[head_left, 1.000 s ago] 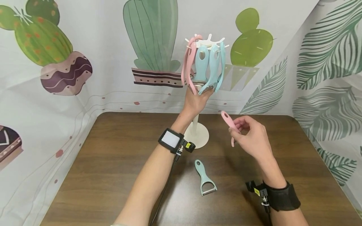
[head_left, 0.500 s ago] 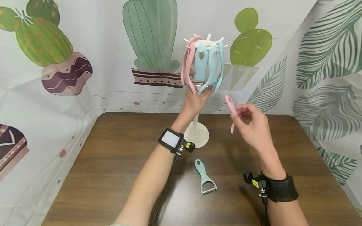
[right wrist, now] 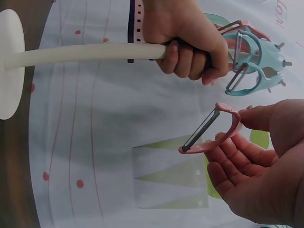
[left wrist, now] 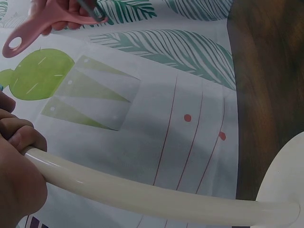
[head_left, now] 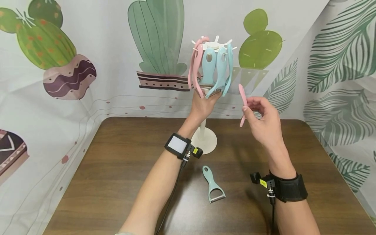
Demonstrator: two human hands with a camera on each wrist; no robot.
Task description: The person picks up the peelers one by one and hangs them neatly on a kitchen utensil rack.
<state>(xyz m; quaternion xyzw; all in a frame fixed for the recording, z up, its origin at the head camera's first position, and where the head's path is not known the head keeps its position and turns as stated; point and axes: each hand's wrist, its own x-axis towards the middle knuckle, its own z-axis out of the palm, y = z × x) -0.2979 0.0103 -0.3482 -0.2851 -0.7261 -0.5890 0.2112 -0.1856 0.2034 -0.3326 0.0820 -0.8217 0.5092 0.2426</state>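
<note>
My left hand is wrapped round the white pole of a stand, just below its hooked top. Several peelers hang from the hooks: pink ones on the left, light blue ones at the front and right. To the right of the stand, my right hand pinches a pink peeler between thumb and fingers, its holed handle end pointing up in the head view. The right wrist view shows its metal blade facing the pole. On the table lies a green peeler.
The stand's round white base rests on the brown wooden table, towards its far edge. A cloth printed with cacti and leaves hangs behind. A black cable runs along the left forearm.
My right hand has lifted the pink peeler up and slightly right, and the peeler stands more upright. The left hand, the stand and the green peeler have stayed in place.
</note>
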